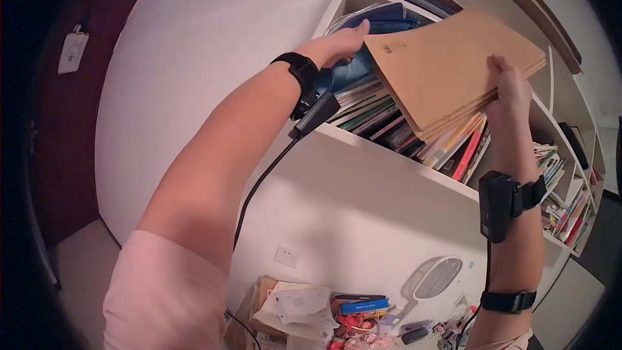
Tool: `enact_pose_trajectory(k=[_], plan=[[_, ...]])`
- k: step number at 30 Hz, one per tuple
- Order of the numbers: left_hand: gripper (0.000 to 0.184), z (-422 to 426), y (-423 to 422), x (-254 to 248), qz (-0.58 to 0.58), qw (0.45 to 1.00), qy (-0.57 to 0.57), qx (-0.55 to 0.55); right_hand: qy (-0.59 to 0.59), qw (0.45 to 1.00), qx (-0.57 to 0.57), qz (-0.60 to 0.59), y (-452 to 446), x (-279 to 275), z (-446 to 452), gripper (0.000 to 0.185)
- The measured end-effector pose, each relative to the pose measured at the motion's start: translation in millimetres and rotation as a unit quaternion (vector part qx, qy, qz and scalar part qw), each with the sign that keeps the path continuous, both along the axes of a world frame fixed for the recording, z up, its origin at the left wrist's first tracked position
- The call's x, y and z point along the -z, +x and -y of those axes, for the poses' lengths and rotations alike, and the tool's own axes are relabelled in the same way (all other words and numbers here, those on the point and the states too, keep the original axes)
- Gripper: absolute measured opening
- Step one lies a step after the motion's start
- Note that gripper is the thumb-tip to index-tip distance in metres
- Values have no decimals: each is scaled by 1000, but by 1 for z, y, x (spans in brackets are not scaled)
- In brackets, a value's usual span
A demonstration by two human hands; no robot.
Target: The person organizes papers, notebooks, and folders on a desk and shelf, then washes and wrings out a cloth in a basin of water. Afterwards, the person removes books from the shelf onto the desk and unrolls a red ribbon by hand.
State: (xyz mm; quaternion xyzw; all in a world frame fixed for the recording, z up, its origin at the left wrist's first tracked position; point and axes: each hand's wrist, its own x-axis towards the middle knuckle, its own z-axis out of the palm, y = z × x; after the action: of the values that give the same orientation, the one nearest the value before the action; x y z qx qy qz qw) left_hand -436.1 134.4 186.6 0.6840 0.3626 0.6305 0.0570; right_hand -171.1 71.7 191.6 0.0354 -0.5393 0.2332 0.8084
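My right hand (508, 87) grips a stack of brown kraft-paper notebooks or folders (447, 65) by its right side, thumb on top. The stack is raised in front of the wall shelf, over a row of books. At the upper left, my left hand (346, 42) is closed around the edge of a blue mesh pouch (353, 71), close to the stack's left corner; its fingers are partly hidden. Below the stack, upright books and magazines (369, 113) fill the shelf, among them a red-spined one (468, 154).
The white shelf (389, 151) runs across the wall, with more books (567, 217) at the right. Below lie papers (301, 304), a blue box (364, 306) and an oval racket-like object (437, 277). A black cable hangs from my left wrist. A dark door (71, 110) is at left.
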Motion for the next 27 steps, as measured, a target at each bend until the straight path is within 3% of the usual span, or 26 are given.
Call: enact_pose_trajectory(k=[8,10,12,14,17,20,21,24,27], plan=[[73,11,0,6,-58,998,-34,12,-27,997,67,-19,-18,4,7,31],[74,16,6,15,-116,987,-7,-115,-18,996,83,13,-24,-2,1,30],[69,11,4,13,-91,991,-14,-97,-9,994,99,41,-38,-6,-1,29],[62,-4,-3,8,-115,986,55,-110,-7,994,98,-51,-70,-4,3,24],[56,-4,-1,9,-117,982,56,-139,20,988,154,-14,-98,3,10,28],[53,-10,-6,7,-145,978,75,-131,9,981,187,-51,-123,6,-8,33],[52,-14,-7,6,-135,980,79,-121,12,967,244,-70,-127,10,-19,32],[53,-5,-6,13,-134,980,70,-127,35,974,193,-109,-137,22,-18,30],[59,-3,-6,14,-105,991,46,-76,16,971,223,-86,-127,24,-8,29]])
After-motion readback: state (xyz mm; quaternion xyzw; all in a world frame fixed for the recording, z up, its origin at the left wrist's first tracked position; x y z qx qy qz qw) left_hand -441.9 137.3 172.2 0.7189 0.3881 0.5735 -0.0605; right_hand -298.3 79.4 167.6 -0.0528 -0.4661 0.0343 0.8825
